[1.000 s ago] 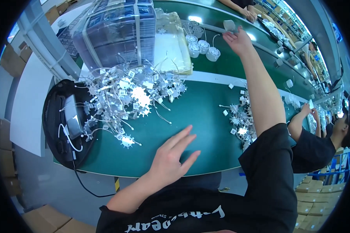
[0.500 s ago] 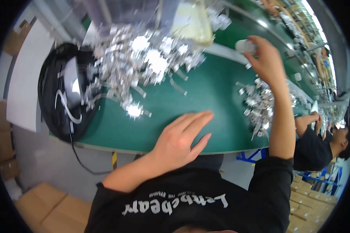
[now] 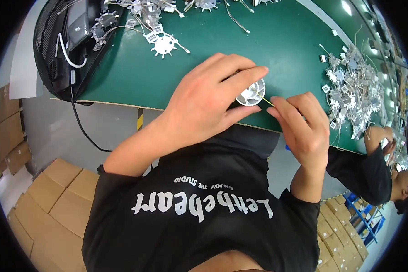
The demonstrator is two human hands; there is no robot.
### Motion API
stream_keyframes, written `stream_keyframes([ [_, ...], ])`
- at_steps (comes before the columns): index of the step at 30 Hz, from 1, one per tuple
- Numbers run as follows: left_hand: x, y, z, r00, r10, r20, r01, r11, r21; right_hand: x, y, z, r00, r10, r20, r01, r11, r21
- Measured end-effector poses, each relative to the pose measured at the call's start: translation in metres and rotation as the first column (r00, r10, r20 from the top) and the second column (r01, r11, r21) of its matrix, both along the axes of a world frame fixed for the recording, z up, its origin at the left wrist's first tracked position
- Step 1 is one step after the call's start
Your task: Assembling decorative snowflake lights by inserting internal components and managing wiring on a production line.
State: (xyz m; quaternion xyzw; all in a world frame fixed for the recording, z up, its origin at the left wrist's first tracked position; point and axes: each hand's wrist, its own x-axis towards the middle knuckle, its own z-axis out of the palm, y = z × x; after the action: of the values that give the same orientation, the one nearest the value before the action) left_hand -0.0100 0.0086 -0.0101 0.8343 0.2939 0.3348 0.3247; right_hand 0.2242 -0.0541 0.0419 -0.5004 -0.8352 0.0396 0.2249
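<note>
The person's left hand [image 3: 208, 97] holds a small round white part [image 3: 251, 94] between thumb and forefinger, at the near edge of the green table [image 3: 281, 45]. The part looks like matte plastic, with thin ribs running out from its centre; its open face is turned toward the right hand. A thin pale wire [image 3: 264, 98] comes out of it, pointing right and a little nearer. The right hand [image 3: 303, 127] pinches the end of this wire with closed fingertips. Farther right lies a heap of shiny finned metal pieces [image 3: 351, 93]. At the far left stands a black mesh basket [image 3: 54, 50].
</note>
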Motion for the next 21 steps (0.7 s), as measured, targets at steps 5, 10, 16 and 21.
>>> stream_keyframes([
  [5,0.004,-0.003,0.001,0.992,-0.105,0.069,0.108,0.993,-0.039,0.001,-0.01,-0.014,0.985,-0.05,-0.167,0.04,0.997,-0.062],
  [10,0.015,-0.011,0.008,0.995,0.04,0.09,-0.033,0.997,-0.073,0.0,-0.003,-0.007,0.899,0.095,-0.426,-0.184,0.968,-0.172],
  [16,0.017,-0.012,0.003,0.996,0.081,0.047,-0.08,0.997,-0.025,0.013,0.003,-0.01,0.933,-0.044,-0.357,-0.039,0.974,-0.223],
  [21,0.011,-0.012,0.001,0.988,0.146,0.044,-0.146,0.989,0.006,0.014,-0.022,-0.018,0.962,-0.167,-0.218,0.093,0.945,-0.313],
])
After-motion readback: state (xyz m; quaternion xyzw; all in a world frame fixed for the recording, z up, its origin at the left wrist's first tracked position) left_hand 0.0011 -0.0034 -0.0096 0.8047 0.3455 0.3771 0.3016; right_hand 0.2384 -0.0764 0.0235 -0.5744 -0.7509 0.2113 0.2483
